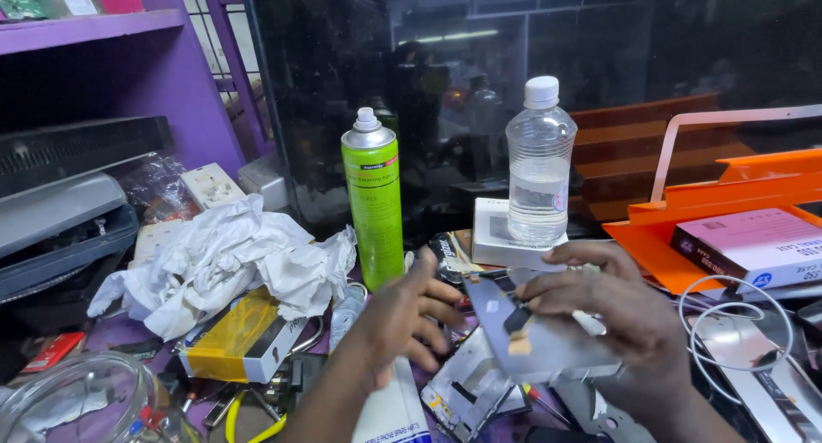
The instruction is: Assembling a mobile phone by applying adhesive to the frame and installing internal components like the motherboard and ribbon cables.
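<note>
Centre-right of the frame, my right hand [612, 302] pinches the grey flat panel [535, 340], its long axis running toward lower right; my left hand [402, 319] hangs open just left of its near edge.

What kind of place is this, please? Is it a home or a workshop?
Probably a small electronics repair shop bench. The right hand holds a flat grey device panel with a ribbon cable, a green cleaning spray can stands behind, and loose metal frames and tools crowd the purple worktop.
</note>
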